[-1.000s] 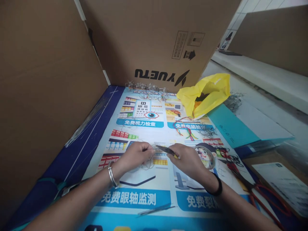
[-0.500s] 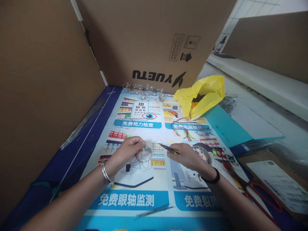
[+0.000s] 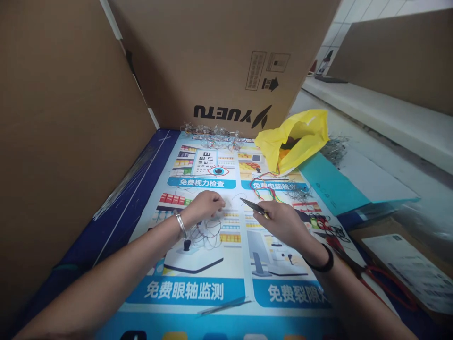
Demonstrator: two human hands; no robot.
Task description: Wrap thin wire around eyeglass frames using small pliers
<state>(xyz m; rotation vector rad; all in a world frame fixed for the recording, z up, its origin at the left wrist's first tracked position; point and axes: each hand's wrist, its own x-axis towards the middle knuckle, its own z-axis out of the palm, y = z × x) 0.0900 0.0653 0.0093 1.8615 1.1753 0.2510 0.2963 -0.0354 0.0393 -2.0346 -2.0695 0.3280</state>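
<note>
My left hand (image 3: 207, 206) is closed, its thumb and fingers pinched together above the printed sheet (image 3: 235, 264). Just below it hangs or lies a looped thin wire shape (image 3: 209, 234), rather like a flower outline; the pinch seems to be on its upper end, though the exact contact is hidden. My right hand (image 3: 283, 222) is wrapped round a pair of needle-nose pliers (image 3: 252, 205), whose dark jaws point left toward my left hand. Near the jaw tips a fine curved wire (image 3: 239, 195) shows faintly. Several straight wires (image 3: 224, 306) lie together nearer to me.
Cardboard panels (image 3: 198, 56) stand at the back and left. To the right are a yellow bag (image 3: 304, 134), a teal box (image 3: 329, 184), red-handled scissors (image 3: 389, 288) and coloured cords (image 3: 271, 191). Tangled wire bits (image 3: 212, 130) line the back; long wires (image 3: 123, 182) lie left.
My left hand has moved up and to the right. The pliers in my right hand have shifted slightly right and up, and the view has moved a little.
</note>
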